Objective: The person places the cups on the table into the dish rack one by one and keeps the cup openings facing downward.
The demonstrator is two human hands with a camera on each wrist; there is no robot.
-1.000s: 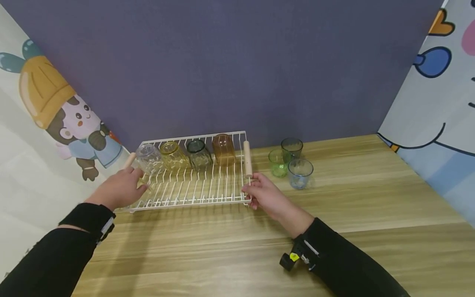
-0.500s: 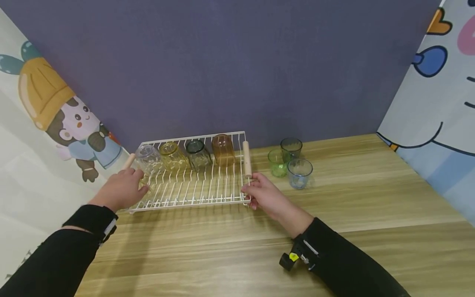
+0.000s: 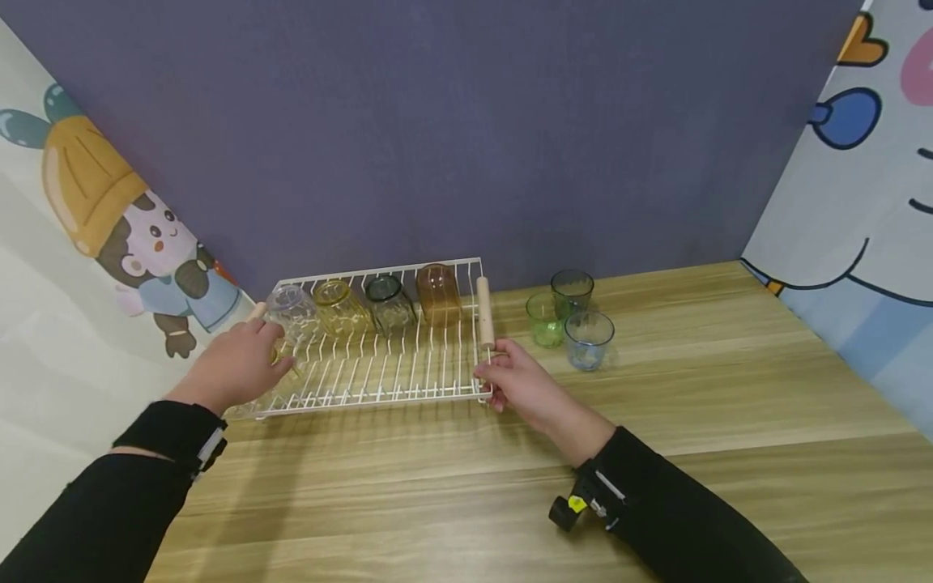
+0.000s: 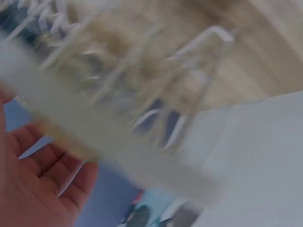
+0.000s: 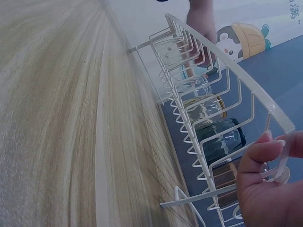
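Observation:
A white wire dish rack (image 3: 372,397) stands against the back wall. Along its back row lean a clear glass (image 3: 291,304), a yellow glass (image 3: 338,304), a dark grey glass (image 3: 391,304) and an amber glass (image 3: 439,293). My left hand (image 3: 236,360) is over the rack's front left end, its curled fingers on a pale yellowish glass (image 3: 284,360) mostly hidden beneath it. The left wrist view is blurred; those fingers (image 4: 57,172) show behind the rack's front bar. My right hand (image 3: 521,385) pinches the front right corner of the rack (image 5: 281,113), below the wooden handle (image 3: 486,312).
Right of the rack, a green glass (image 3: 545,320), a dark glass (image 3: 573,291) and a light blue glass (image 3: 589,340) stand close together on the wooden table (image 3: 437,494). A blue-grey wall (image 3: 466,138) rises behind; printed panels flank both sides.
My left hand has shifted and turned slightly over the rack's left end, covering more of the left wooden handle. The right hand, rack and standing glasses look unchanged.

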